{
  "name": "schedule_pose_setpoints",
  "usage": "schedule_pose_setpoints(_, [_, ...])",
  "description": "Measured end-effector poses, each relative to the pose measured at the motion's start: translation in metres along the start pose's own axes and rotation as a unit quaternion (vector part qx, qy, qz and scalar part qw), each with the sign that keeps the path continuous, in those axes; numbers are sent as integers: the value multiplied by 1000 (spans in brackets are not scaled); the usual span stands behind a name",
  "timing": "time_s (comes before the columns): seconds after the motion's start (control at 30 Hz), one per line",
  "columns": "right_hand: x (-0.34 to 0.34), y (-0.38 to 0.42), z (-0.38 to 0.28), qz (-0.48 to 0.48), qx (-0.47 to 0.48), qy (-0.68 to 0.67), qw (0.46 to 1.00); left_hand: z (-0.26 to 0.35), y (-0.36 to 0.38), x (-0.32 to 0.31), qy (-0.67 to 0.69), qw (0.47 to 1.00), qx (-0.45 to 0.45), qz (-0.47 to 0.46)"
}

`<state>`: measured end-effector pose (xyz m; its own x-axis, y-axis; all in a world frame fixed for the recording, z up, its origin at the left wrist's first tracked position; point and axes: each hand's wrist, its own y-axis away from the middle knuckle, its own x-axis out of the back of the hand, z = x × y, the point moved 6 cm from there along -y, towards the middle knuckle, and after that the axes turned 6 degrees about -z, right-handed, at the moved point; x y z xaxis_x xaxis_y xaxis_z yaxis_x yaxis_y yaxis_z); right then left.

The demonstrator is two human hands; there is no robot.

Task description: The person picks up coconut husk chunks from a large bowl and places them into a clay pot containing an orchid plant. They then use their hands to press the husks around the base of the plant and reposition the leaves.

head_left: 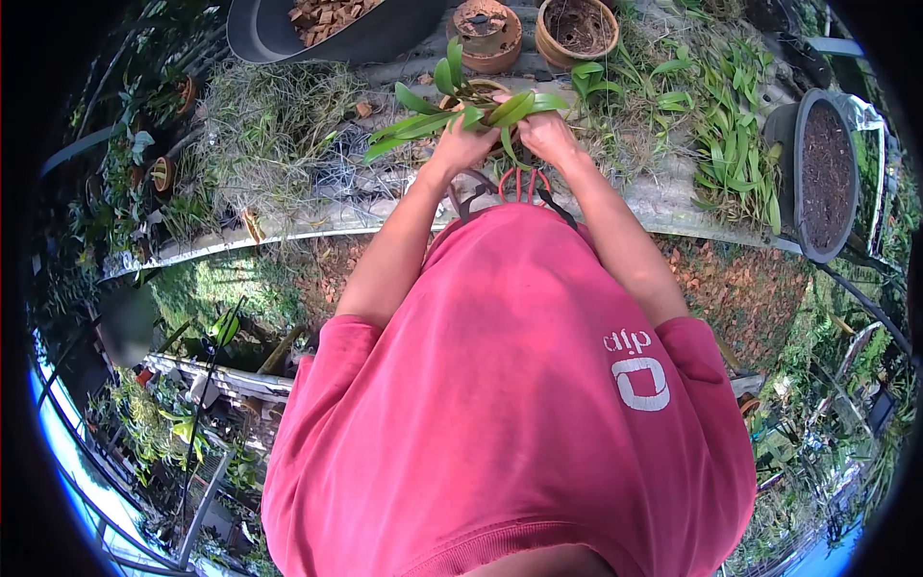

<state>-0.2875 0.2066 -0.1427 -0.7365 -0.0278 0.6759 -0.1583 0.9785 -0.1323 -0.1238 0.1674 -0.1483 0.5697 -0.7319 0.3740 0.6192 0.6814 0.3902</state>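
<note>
A plant with long green strap-like leaves (420,126) stands in a small terracotta pot in front of me, its leaves spreading to both sides. My left hand (465,146) is closed at the plant's near left side, its fingertips partly under the leaves. On the other side, my right hand (548,137) has its fingers bent in around the stems and leaf bases. Leaves cover much of the pot and the contact points. Just below the hands, red-handled cutters (520,181) lie close to my shirt, beside a dark curved handle (461,188).
Behind the plant are two terracotta pots (485,37) (577,34) and a black tub (260,34) of brown chunks. Dry roots and grass (279,120) cover the bench on the left. Green leafy plants (735,144) lie at right, beside a soil-filled black tub (800,183).
</note>
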Motion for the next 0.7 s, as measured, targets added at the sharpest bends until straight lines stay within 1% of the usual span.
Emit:
schedule_pose_setpoints(0.03, [7, 3, -8, 20, 40, -21, 999, 28, 15, 9, -22, 1000, -9, -1])
schedule_pose_setpoints(0.13, [0, 3, -4, -71, -66, 71, 993, 22, 30, 12, 22, 999, -30, 22])
schedule_pose_setpoints(0.17, [-1, 6, -2, -31, -20, 71, 997, 10, 28, 12, -16, 998, -39, 45])
schedule_pose_setpoints(0.27, [12, 6, -20, -88, -32, 33, 995, -9, 23, 10, -47, 995, -51, 71])
schedule_pose_setpoints(0.3, [7, 5, -15, -114, -45, 60, 991, -6, 25, 11, -77, 992, -46, 88])
schedule_pose_setpoints(0.33, [4, 3, -3, -115, -119, 5, 986, -4, 26, 12, -83, 991, -40, 101])
schedule_pose_setpoints(0.4, [-6, 8, 20, -115, -266, -105, 951, -1, 28, 13, -92, 987, -30, 125])
schedule_pose_setpoints(0.43, [0, 3, 5, -53, -98, 1, 994, 0, 26, 14, -91, 987, -26, 126])
schedule_pose_setpoints(0.53, [-12, 3, 7, -30, -21, 118, 992, 4, 39, 18, -69, 986, -56, 142])
schedule_pose_setpoints(0.63, [-17, 7, 20, -23, -104, 84, 991, -17, 39, 14, -38, 992, -54, 110])
schedule_pose_setpoints(0.7, [-19, 4, 19, -63, -136, 117, 982, -22, 33, 12, -72, 992, -47, 87])
